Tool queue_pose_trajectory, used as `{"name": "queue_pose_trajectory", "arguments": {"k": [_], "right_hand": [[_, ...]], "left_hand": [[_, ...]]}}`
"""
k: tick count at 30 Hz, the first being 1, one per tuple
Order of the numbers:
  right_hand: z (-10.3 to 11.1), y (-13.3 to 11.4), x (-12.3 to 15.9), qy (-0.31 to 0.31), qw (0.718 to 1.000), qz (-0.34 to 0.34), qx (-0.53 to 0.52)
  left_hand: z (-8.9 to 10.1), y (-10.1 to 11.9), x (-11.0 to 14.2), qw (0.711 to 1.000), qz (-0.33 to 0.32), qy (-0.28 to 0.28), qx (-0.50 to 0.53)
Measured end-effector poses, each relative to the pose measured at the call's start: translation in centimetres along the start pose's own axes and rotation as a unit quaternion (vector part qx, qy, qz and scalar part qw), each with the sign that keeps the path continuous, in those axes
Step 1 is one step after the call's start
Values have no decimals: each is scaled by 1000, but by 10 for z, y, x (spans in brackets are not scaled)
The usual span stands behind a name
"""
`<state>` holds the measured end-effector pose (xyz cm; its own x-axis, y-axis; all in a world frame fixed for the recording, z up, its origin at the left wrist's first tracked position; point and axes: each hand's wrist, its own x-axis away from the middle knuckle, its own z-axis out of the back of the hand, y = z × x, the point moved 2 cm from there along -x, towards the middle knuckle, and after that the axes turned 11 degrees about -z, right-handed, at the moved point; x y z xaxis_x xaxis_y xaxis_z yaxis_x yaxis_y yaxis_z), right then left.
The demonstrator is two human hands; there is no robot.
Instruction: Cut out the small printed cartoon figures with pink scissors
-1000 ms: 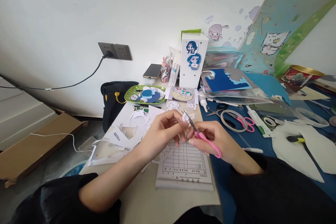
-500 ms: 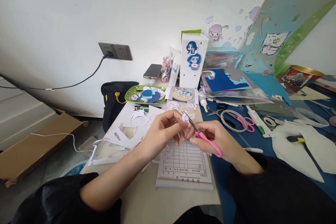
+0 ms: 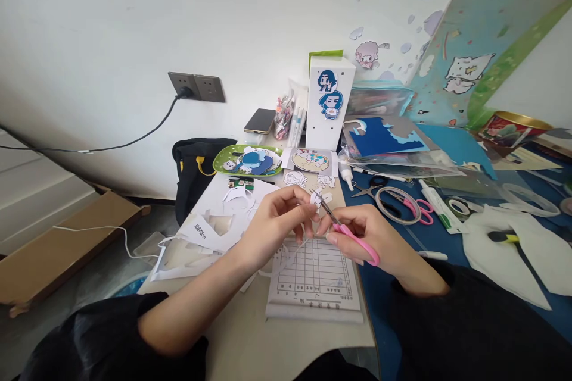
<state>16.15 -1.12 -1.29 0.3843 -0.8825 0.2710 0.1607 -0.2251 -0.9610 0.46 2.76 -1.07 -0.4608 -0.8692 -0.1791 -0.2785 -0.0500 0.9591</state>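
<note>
Between the fingers of my left hand (image 3: 286, 214) is a small white paper cutout (image 3: 315, 200) with dark printed lines. My right hand (image 3: 357, 229) is closed around the handles of pink scissors (image 3: 360, 245), whose blades point up and left against the cutout's edge. Both hands are close together above a pad of printed forms (image 3: 315, 286). A thin paper strip hangs below my left fingers. Just beyond the hands lie small cut-out figures (image 3: 295, 179).
Paper scraps (image 3: 214, 235) lie left of the pad. Behind stand a green tray (image 3: 220, 162) of cutouts and a white box (image 3: 328, 131). To the right are another pair of scissors (image 3: 366, 191), tape rolls (image 3: 397, 205), a glue tube (image 3: 440, 205) and white sheets (image 3: 487, 262).
The cutout has turned slightly in my left fingers, showing a different part of its outline. My right fingers have shifted a little on the scissors; both hands stay in nearly the same place.
</note>
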Motion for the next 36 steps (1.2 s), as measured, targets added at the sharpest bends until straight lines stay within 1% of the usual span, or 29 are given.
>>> {"name": "queue_pose_trajectory", "arguments": {"k": [10, 19, 36], "right_hand": [[2, 1, 1, 3, 1000, -6, 11], [4, 14, -3, 12, 1000, 1, 16], [3, 11, -1, 3, 1000, -9, 7]], "left_hand": [[2, 1, -1, 1000, -1, 12, -5], [2, 0, 0, 1000, -6, 25, -3], [4, -3, -2, 997, -20, 71, 2]]}}
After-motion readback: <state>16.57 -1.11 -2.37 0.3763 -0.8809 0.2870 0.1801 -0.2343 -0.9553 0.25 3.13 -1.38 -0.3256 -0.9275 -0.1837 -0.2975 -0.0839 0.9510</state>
